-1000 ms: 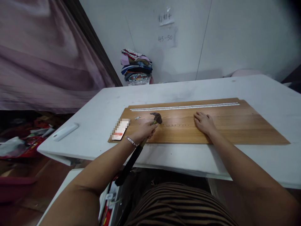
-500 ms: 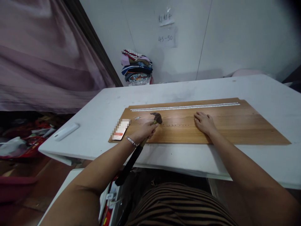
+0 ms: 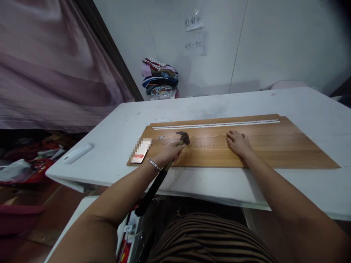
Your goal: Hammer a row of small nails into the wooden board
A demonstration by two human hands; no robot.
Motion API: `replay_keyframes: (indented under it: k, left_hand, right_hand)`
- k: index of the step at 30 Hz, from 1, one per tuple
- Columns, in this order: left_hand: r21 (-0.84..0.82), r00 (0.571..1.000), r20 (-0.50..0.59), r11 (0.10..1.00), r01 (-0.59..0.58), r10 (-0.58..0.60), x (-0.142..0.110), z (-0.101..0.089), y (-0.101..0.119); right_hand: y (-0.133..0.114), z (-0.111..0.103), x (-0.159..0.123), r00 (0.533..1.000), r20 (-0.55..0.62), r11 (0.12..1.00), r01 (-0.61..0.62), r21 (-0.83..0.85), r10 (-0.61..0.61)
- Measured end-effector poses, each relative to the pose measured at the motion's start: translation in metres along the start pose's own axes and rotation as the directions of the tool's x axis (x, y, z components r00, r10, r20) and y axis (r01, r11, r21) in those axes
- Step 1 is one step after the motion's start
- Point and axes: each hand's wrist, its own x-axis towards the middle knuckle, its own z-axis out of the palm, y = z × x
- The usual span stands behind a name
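Note:
My left hand (image 3: 172, 152) is wrapped round a claw hammer (image 3: 153, 190) close to its head; the black grip slants down past the table's front edge. The hammer head is over a wooden board (image 3: 287, 149). A row of several small nails (image 3: 205, 145) runs along the board to the right of the head. My right hand (image 3: 239, 142) rests flat on the board beyond the row's right end, fingers stretched out, holding nothing. A small heap of loose nails (image 3: 161, 137) lies on the board left of the hammer head.
A phone (image 3: 141, 151), partly blurred out, lies on the board's left end. A white measuring strip (image 3: 216, 125) runs along its back. The white table (image 3: 104, 128) carries a white oblong object (image 3: 78, 153) at left. Folded cloths (image 3: 159, 78) are stacked by the wall behind.
Hardly anything differs. The hammer and both hands stay in the same places, with only a tiny shift of the whole view.

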Motion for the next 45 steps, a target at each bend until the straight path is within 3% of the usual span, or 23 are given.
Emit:
replay_keyframes:
  k: [23,31,45]
  left_hand:
    - [0.017,1.0,0.01,1.0,0.013,-0.013,0.0036,-0.0021,-0.0049]
    - [0.021,1.0,-0.004,1.0,0.017,-0.017,0.0023,-0.0026,-0.002]
    - [0.021,1.0,0.025,1.0,-0.002,0.002,0.0057,-0.0043,-0.0078]
  right_hand:
    - [0.0022,0.0037,0.0009,1.0,-0.007,1.0,-0.012,0.007,0.012]
    - [0.0049,0.0078,0.001,0.998,-0.058,1.0,0.008,0.014,-0.007]
    - [0.0058,0.0073,0.0021,1.0,-0.03,1.0,-0.004,0.023,0.004]
